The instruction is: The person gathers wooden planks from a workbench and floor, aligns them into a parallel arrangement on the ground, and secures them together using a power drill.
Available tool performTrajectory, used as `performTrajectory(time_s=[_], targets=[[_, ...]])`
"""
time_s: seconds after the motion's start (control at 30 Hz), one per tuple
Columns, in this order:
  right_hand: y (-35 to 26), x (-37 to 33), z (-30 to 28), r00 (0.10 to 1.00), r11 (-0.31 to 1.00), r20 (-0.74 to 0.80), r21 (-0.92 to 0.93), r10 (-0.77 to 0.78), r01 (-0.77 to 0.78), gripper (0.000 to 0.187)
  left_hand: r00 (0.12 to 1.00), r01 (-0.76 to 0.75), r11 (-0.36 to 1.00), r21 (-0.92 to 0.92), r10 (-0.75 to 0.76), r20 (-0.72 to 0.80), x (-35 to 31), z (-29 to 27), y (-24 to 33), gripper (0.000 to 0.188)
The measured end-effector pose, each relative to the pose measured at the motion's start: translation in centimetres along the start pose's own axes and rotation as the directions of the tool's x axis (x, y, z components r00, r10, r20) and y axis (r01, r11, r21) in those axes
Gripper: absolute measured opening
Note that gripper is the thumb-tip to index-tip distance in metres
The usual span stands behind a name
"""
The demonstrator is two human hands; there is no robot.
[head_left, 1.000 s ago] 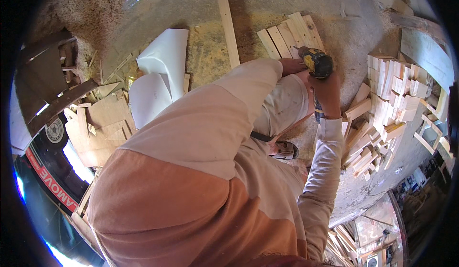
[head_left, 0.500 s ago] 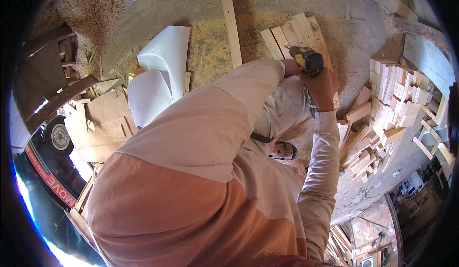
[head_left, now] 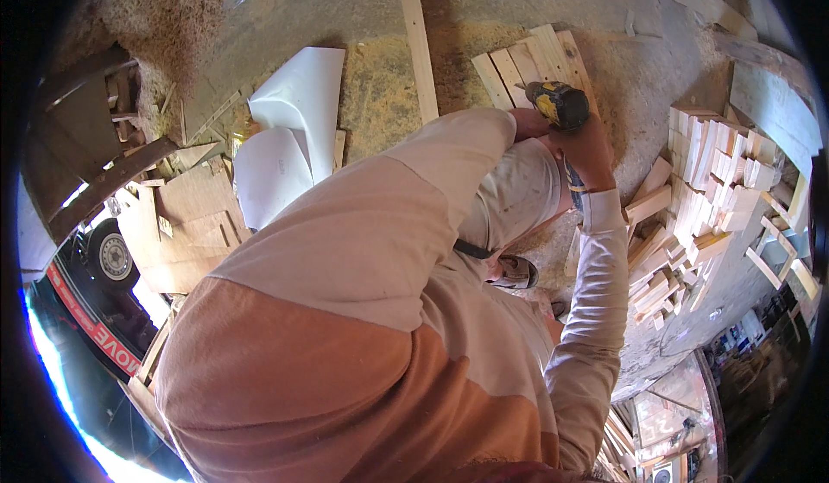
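Observation:
My right hand [head_left: 587, 152] is wrapped round the grip of a yellow and black cordless drill [head_left: 560, 105]. The drill's front end points left, over a row of pale wooden slats [head_left: 546, 49] laid side by side. Just left of the drill, my left hand [head_left: 530, 123] rests low by the slats and my knee. Its fingers are hidden behind the sleeve and the drill, so I cannot make out what it touches. Where the drill tip meets the wood is too small to tell.
A long single plank [head_left: 419, 51] lies left of the slats. Beside it are curled white sheets [head_left: 298, 111]. Stacked wood offcuts [head_left: 704, 172] stand at the right. Sawdust covers part of the floor, and a wheeled vehicle [head_left: 112, 258] shows at the lower left.
The drill has shifted very slightly right, still in my right hand. My right forearm and elbow have swung a little outward to the right. The slats look unmoved.

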State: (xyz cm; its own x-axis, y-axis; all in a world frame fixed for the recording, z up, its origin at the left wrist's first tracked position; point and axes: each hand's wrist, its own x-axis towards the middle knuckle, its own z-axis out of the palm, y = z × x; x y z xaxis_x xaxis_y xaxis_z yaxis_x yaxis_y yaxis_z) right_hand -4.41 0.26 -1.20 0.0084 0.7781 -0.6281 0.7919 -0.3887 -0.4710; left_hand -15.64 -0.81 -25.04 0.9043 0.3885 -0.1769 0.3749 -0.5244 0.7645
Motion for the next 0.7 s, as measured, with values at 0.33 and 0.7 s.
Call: performTrajectory(time_s=[0.33, 0.7], targets=[[-1.7, 1.4, 0.3, 0.997, 0.970, -0.057, -0.240, -0.058, 0.043, 0.038, 0.997, 0.067, 0.997, -0.025, -0.068, -0.025, 0.3, 0.9, -0.8, 0.038], [-3.4, -0.3, 2.0, 0.996, 0.959, -0.041, -0.276, -0.081, 0.067, 0.032, 0.990, 0.139, 0.990, 0.015, -0.139, -0.021, 0.8, 1.2, -0.8, 0.045]])
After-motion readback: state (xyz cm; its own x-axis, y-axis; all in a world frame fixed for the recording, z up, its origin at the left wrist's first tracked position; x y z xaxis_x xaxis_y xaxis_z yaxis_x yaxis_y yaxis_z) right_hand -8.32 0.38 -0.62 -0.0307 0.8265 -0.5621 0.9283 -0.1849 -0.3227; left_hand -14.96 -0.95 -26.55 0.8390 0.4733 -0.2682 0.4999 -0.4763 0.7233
